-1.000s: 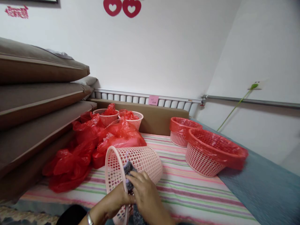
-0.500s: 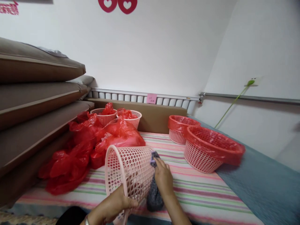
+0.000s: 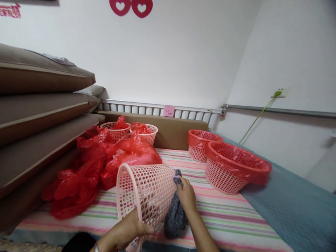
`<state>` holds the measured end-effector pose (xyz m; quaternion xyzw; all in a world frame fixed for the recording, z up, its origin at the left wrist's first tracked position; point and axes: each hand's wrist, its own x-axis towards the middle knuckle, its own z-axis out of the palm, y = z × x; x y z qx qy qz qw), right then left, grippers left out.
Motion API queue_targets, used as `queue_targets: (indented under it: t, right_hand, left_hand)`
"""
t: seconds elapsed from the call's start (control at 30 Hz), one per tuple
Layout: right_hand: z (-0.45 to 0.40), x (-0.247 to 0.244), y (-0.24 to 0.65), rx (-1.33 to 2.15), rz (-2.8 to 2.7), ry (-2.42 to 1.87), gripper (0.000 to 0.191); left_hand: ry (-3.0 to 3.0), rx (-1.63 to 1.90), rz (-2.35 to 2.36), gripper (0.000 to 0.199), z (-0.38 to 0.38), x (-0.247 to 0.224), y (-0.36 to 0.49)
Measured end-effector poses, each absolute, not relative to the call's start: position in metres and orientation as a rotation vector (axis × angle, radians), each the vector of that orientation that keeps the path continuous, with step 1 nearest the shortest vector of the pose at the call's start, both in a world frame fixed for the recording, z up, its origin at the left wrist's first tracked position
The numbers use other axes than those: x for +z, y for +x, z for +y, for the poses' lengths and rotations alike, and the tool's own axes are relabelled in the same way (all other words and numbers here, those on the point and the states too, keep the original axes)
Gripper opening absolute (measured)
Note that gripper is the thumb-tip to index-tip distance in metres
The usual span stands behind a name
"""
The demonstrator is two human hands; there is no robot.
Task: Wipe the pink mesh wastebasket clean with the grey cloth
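Observation:
A pink perforated plastic wastebasket [image 3: 157,187] is tipped on its side, its open mouth facing left. My left hand [image 3: 133,225] grips its rim, thumb outside and fingers inside, partly seen through the holes. At the basket's base, my right hand [image 3: 187,193] is closed on a dark grey cloth [image 3: 175,218]; a bunched end touches the base and the rest hangs down beside it. Left of the basket lie crumpled red plastic bags [image 3: 131,150]. To the right stand a large pink basket [image 3: 225,178] and a smaller one [image 3: 198,153], both lined with red bags.
Two pink baskets [image 3: 144,130] holding red plastic stand at the back. Thick brown cushions [image 3: 47,108] are stacked on the left. A radiator [image 3: 147,109] and a brown board [image 3: 181,134] line the wall behind the striped sheet [image 3: 225,218]. A green stick [image 3: 258,117] leans at right.
My right hand and the cloth have shifted slightly right along the basket's base, and more of the cloth shows. My left hand still holds the rim.

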<state>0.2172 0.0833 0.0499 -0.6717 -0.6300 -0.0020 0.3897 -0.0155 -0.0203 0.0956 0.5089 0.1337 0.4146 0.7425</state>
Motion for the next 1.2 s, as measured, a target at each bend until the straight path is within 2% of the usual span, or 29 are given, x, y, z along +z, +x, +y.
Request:
queue_targets:
  t: [0.17,0.37,0.6,0.97,1.2]
  right_hand:
    - [0.069,0.056,0.194,0.046,-1.683,-1.567,0.041]
    - [0.028,0.081,0.140,0.160,-1.861,-1.325,0.047]
    - [-0.013,0.115,0.109,0.334,-2.154,-1.035,0.055]
    - [-0.007,0.104,0.105,0.046,-2.130,-1.190,0.053]
    - [0.029,0.080,0.136,-0.111,-1.989,-1.365,0.050]
  left_hand:
    - [1.186,0.920,0.354,0.069,-0.018,0.097,-0.015]
    - [1.176,0.974,0.385,0.079,-0.007,0.088,-0.020]
    - [1.236,0.970,0.603,0.063,-0.006,0.073,-0.031]
    - [1.225,0.920,0.559,0.060,-0.008,0.082,-0.031]
    - [1.171,0.931,0.432,0.072,-0.007,0.083,-0.031]
